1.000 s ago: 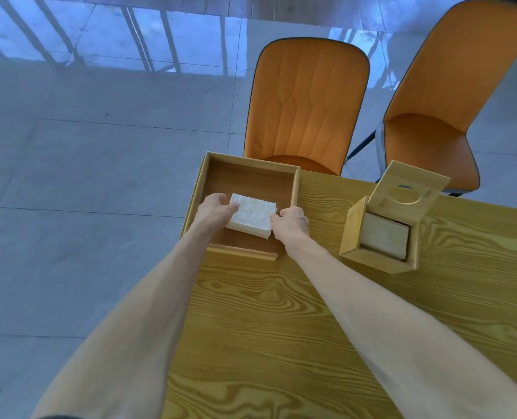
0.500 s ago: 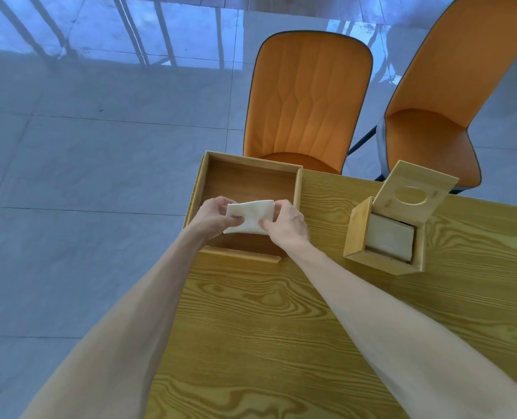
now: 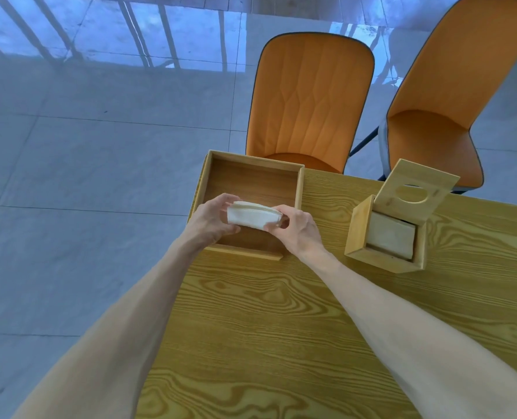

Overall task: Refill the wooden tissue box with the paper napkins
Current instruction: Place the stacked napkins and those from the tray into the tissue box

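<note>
Tray [image 3: 252,176] left of tissue box [image 3: 385,237]

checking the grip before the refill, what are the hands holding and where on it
Both hands hold one stack of paper napkins above the wooden tray: left hand on its left end, right hand on its right end.

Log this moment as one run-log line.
left hand: grip on napkin stack | right hand: grip on same stack | stack: above tray | tissue box: lid open
</note>
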